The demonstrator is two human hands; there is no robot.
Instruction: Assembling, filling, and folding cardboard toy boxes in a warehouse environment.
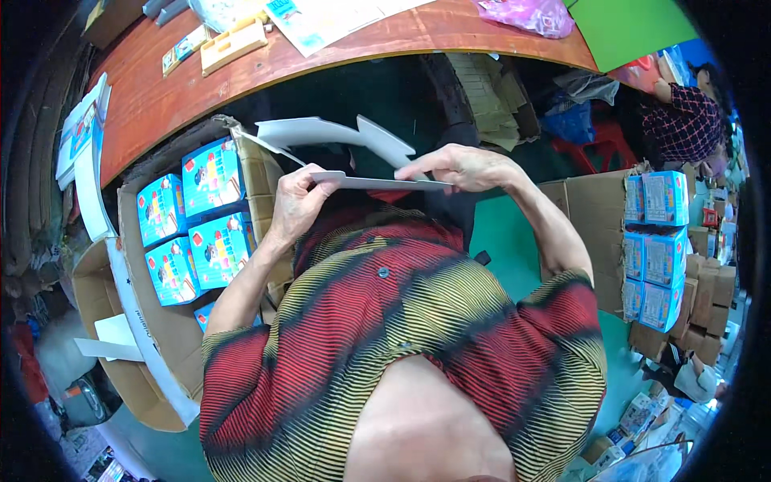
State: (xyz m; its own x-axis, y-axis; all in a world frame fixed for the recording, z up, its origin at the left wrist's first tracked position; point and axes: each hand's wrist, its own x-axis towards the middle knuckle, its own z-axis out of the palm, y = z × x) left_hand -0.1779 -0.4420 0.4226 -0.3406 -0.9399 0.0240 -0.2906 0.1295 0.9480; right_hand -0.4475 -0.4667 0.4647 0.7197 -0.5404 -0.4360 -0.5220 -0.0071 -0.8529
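A folded sheet of white and grey cardboard [373, 183], which looks like a box blank, is held up in front of my body. Its upper flaps stand away from me over the dark gap under the table. My left hand [297, 210] pinches the sheet's left end between thumb and fingers. At the right end my right hand [474, 167] grips the edge, its index finger stretched along the top. The far side of the sheet and some fingertips are hidden.
Left of me, a large carton [173, 329] holds several blue printed boxes [213, 173]. More blue boxes [658, 245] are stacked beside an open carton [598, 225] on the right. A reddish wooden table [353, 72] crosses the far side. Another person [683, 120] sits at the far right.
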